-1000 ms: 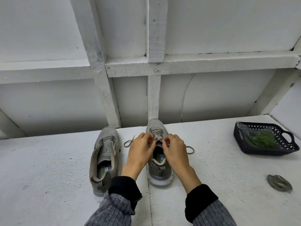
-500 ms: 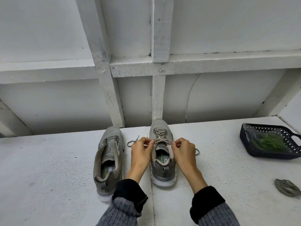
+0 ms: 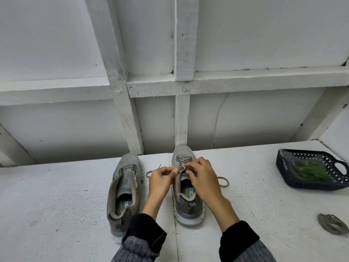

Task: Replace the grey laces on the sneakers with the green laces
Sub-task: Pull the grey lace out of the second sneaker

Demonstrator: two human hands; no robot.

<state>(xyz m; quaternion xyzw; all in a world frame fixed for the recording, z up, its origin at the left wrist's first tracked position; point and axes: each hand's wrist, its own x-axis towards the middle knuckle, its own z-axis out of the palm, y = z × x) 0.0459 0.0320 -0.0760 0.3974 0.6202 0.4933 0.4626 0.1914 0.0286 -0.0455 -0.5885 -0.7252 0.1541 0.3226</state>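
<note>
Two grey sneakers stand side by side at lower centre on a white worktop (image 3: 56,195). The left hand (image 3: 160,181) and right hand (image 3: 204,178) meet over the right sneaker (image 3: 186,201), fingers pinching its grey lace (image 3: 181,167). The left sneaker (image 3: 123,191) is unlaced. Green laces (image 3: 309,171) lie in a dark basket (image 3: 283,168) at right; a loose grey lace bundle (image 3: 333,225) sits lower right.

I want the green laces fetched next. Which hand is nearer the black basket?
Right. The right hand works the laced sneaker's grey lace, on the black basket's side; the left hand is further away.
</note>
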